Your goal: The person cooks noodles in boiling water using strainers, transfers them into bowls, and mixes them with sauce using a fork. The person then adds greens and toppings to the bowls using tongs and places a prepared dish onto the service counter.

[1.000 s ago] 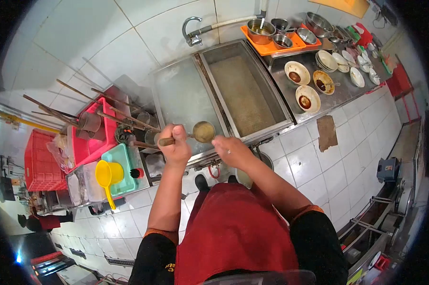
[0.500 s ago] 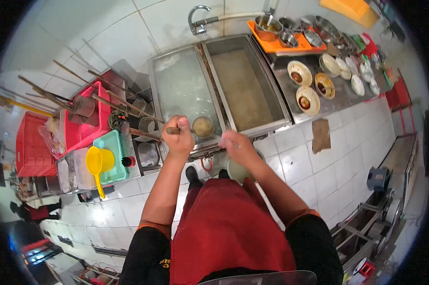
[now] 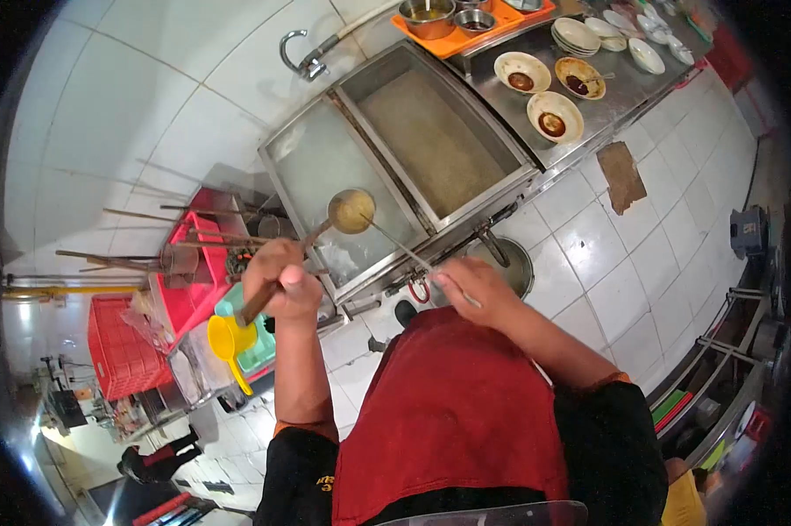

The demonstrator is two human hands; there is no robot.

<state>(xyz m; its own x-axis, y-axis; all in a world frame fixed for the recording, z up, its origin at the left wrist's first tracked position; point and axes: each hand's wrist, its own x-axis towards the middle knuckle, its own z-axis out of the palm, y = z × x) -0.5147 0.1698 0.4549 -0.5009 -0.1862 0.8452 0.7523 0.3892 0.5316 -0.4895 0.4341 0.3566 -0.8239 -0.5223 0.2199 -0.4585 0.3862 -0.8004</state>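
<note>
My left hand [image 3: 283, 279] is closed round the wooden handle of a noodle strainer [image 3: 334, 213]. The strainer's round basket hangs over the left, pale and cloudy basin [image 3: 306, 149] of a two-basin metal boiler, with a yellowish mass [image 3: 355, 213] in it. From my right hand [image 3: 472, 291], fingers pinched together, thin chopsticks [image 3: 402, 249] reach to the basket; whether they touch what is inside cannot be made out. Brownish liquid fills the right basin [image 3: 430, 145].
Used bowls [image 3: 556, 117] and a stack of plates [image 3: 576, 35] stand on the counter at right. An orange tray [image 3: 452, 44] holds metal pots. At left are a pink bin [image 3: 204, 263], more wooden-handled strainers and a yellow dipper [image 3: 229, 337]. A metal pot [image 3: 511, 263] sits below the boiler.
The strainer has risen from the left basin, its handle now tilted toward me. The chopsticks now reach to the basket. My view has turned and shifted.
</note>
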